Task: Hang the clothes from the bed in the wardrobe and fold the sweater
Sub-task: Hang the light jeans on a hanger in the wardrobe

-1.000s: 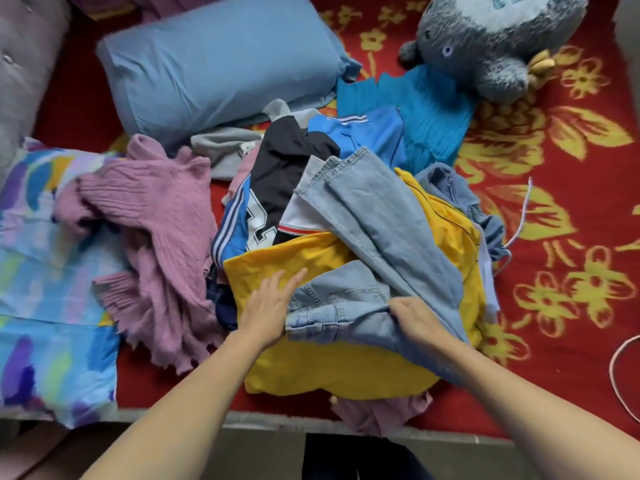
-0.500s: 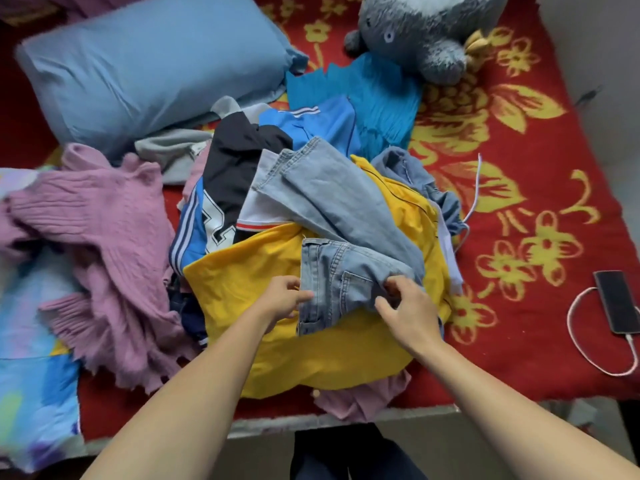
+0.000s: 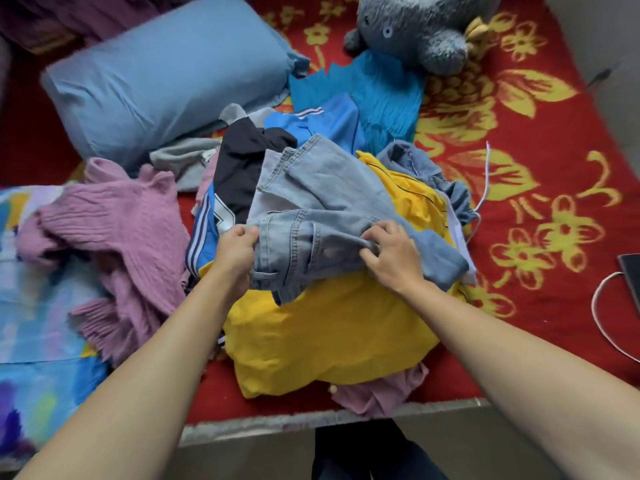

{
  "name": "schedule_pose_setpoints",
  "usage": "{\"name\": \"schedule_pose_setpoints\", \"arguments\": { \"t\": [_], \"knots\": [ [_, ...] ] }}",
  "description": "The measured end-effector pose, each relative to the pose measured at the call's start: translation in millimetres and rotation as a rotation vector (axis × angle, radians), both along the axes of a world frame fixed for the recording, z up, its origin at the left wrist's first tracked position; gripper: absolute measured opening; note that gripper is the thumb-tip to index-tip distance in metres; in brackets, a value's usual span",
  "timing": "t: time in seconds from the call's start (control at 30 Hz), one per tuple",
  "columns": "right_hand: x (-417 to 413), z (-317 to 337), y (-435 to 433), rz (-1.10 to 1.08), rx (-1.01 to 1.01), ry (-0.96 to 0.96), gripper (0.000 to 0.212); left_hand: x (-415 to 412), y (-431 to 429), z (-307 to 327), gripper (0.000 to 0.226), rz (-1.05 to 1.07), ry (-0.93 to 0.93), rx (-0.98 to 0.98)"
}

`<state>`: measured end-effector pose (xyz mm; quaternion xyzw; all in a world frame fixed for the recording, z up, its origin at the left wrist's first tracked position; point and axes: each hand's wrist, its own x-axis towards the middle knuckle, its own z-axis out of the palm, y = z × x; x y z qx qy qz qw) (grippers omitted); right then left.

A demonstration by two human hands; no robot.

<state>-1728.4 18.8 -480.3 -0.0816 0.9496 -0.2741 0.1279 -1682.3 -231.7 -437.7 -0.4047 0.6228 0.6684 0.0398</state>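
A pile of clothes lies on the red flowered bed cover [image 3: 540, 209]. On top are light blue jeans [image 3: 322, 202], over a yellow garment [image 3: 332, 334]. My left hand [image 3: 237, 251] grips the jeans' waistband at its left end. My right hand [image 3: 388, 252] pinches the denim at the waistband's right side. A pink knitted sweater [image 3: 114, 230] lies crumpled to the left of the pile. A blue and black sports jersey [image 3: 242, 168] and a teal garment [image 3: 381, 95] lie behind the jeans.
A blue pillow [image 3: 166, 81] lies at the back left and a grey plush toy [image 3: 415, 29] at the back right. A phone [image 3: 632, 275] with a white cable [image 3: 599, 320] lies at the right edge. A colourful patterned sheet [image 3: 31, 306] covers the left side.
Both hands moved up the jeans and spread apart along the waistband, pulling it taut and lifting it. The camera view shifted slightly left.
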Motion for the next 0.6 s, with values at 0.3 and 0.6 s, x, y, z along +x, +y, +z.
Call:
{"name": "schedule_pose_setpoints", "arguments": {
  "t": [0.3, 0.6],
  "knots": [
    [54, -4, -1, 0.219, 0.115, -0.582, 0.033, 28, -24, 12, 0.024, 0.078, -0.033, -0.235],
    [41, 17, 27, 0.005, -0.196, -0.855, 0.064, 35, -56, 37, 0.023, -0.103, -0.033, -0.719]
  ]
}}
